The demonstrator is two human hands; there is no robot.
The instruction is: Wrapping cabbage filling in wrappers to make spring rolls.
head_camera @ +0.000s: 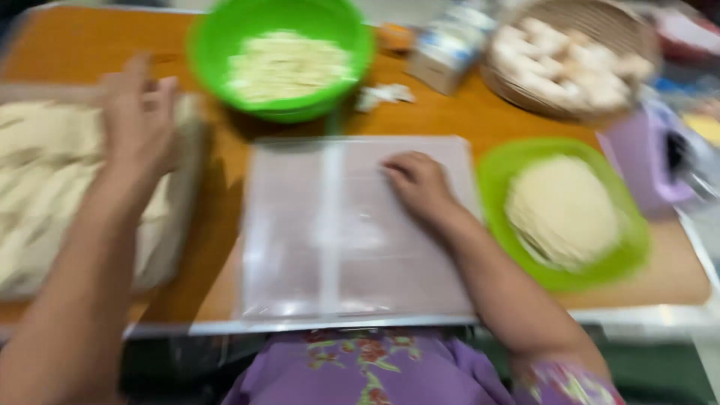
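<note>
Whole view motion-blurred. Left hand [139, 112] smeared, finger pose unreadable. Pale pieces on tray [180, 225] indistinct, tray cut by left edge. Carton [450, 45] and purple object [652, 157] unidentifiable. Woven basket [525, 86] cropped at top.

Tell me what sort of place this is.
Probably a home kitchen table set up for food preparation: a green bowl of pale filling, a stack of round wrappers on a green plate, and a translucent work board under the right hand.
</note>
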